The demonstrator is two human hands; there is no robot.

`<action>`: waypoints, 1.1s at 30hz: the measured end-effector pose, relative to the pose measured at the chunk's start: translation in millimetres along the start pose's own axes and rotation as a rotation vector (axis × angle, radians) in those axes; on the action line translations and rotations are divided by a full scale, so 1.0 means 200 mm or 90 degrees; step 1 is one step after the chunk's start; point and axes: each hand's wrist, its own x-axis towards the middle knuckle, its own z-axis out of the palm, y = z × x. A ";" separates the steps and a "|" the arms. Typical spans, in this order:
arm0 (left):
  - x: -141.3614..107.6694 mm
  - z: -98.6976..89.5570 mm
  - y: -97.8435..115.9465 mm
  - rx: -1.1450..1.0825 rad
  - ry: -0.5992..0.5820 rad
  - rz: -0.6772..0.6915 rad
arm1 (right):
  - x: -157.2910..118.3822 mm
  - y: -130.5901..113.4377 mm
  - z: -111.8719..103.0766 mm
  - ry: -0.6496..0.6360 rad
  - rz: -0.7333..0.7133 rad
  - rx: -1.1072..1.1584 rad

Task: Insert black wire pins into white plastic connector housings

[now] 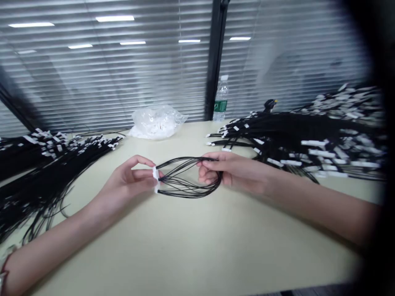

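Note:
Between my hands, above the table, is a wire harness [188, 190] of thin black wires. Its white connector [156, 173] at the left end is pinched between the thumb and fingers of my left hand [129, 179]. A further white piece shows just below that thumb. From the connector the wires fan out and curve to the right. My right hand [228, 168] is closed around the bundle there, thumb pressed over the fingers. Beyond this grip the wires are hidden by the hand.
Black wire bundles with white connectors lie heaped at the left [61, 172] and the right [277, 127]. A clear plastic bag [159, 121] with white contents and a water bottle [220, 100] stand at the back of the pale table [185, 246], before window blinds [138, 74].

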 end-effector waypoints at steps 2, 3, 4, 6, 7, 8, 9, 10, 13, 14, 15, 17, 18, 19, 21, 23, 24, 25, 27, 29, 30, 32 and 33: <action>0.03 -0.02 -0.02 0.012 0.015 -0.005 | 0.00 0.01 0.02 -0.034 -0.005 0.123; 0.04 -0.03 -0.02 0.014 0.013 -0.006 | 0.00 0.01 0.03 -0.044 -0.007 0.161; 0.04 -0.04 -0.03 0.015 0.006 -0.007 | 0.00 0.01 0.04 -0.050 -0.008 0.185; 0.05 -0.04 -0.04 0.017 -0.014 -0.006 | -0.01 0.01 0.06 -0.059 -0.015 0.200; 0.05 -0.04 -0.04 0.021 -0.022 -0.005 | -0.01 0.00 0.07 -0.065 -0.020 0.197; 0.04 -0.04 -0.04 0.025 -0.026 -0.003 | -0.01 0.00 0.07 -0.071 -0.026 0.193; 0.04 -0.03 -0.04 0.028 -0.031 -0.003 | -0.02 -0.01 0.08 -0.074 -0.030 0.188; 0.03 -0.03 -0.03 0.030 -0.029 -0.005 | -0.02 -0.03 0.08 -0.074 -0.034 0.187; 0.01 -0.02 0.00 0.018 0.010 -0.020 | -0.03 -0.06 0.06 -0.034 -0.049 0.190; 0.01 -0.01 0.01 0.009 0.029 -0.028 | -0.03 -0.08 0.04 -0.007 -0.064 0.174; 0.00 -0.01 0.02 -0.002 0.049 -0.034 | -0.03 -0.09 0.02 0.024 -0.083 0.147; 0.00 -0.01 0.02 -0.025 0.077 -0.042 | -0.03 -0.12 -0.04 0.089 -0.128 0.077; 0.01 -0.02 0.02 -0.034 0.084 -0.045 | -0.03 -0.14 -0.08 0.117 -0.147 0.046; 0.01 -0.02 0.01 -0.040 0.091 -0.046 | -0.03 -0.17 -0.12 0.141 -0.162 0.022; 0.02 -0.03 -0.01 -0.046 0.098 -0.048 | -0.04 -0.22 -0.21 0.182 -0.174 -0.013; 0.04 -0.05 -0.04 -0.048 0.094 -0.050 | -0.06 -0.27 -0.30 0.226 -0.165 -0.069; 0.04 -0.05 -0.05 -0.047 0.090 -0.051 | -0.07 -0.30 -0.34 0.249 -0.153 -0.106; 0.05 -0.06 -0.05 -0.046 0.083 -0.053 | -0.08 -0.32 -0.39 0.275 -0.140 -0.147; 0.05 -0.07 -0.06 -0.044 0.073 -0.059 | -0.09 -0.35 -0.49 0.343 -0.122 -0.239; 0.05 -0.07 -0.06 -0.046 0.069 -0.064 | -0.10 -0.36 -0.59 0.447 -0.124 -0.341; 0.05 -0.06 -0.05 -0.048 0.067 -0.066 | -0.11 -0.36 -0.64 0.509 -0.132 -0.396; 0.04 -0.06 -0.04 -0.051 0.066 -0.070 | -0.12 -0.36 -0.73 0.639 -0.154 -0.518; 0.03 -0.06 -0.03 -0.053 0.062 -0.073 | -0.13 -0.36 -0.76 0.699 -0.166 -0.585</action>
